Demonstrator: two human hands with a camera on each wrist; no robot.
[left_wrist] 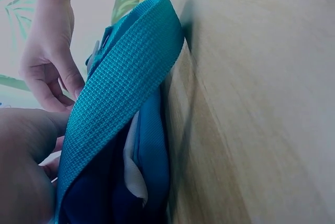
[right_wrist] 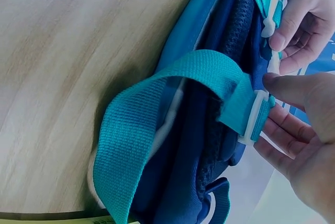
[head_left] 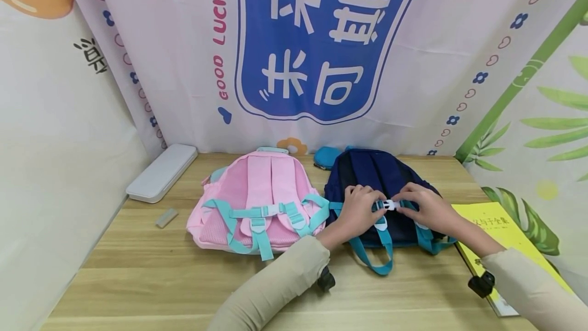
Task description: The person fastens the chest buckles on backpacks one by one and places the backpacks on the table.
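A navy blue backpack (head_left: 373, 165) lies on the table with its shoulder straps facing up. Between my two hands, over its lower part, is a white side-release buckle (head_left: 390, 205) on teal webbing. My left hand (head_left: 360, 209) pinches the buckle's left end with thumb and fingers. On the other end, the thumb and fingertips of my right hand (head_left: 424, 207) grip it. A teal strap (right_wrist: 125, 145) loops out near the right hand, through a white strap adjuster (right_wrist: 255, 118). Another teal strap (left_wrist: 123, 77) partly hides the fingers in the left wrist view.
Left of the navy bag lies a pink backpack (head_left: 259, 178) with teal straps, its white buckle (head_left: 270, 210) fastened. A teal pouch (head_left: 326, 157) sits behind. Further left are a white case (head_left: 162, 172) and an eraser-like block (head_left: 166, 217). A yellow book (head_left: 510, 239) lies under the right forearm.
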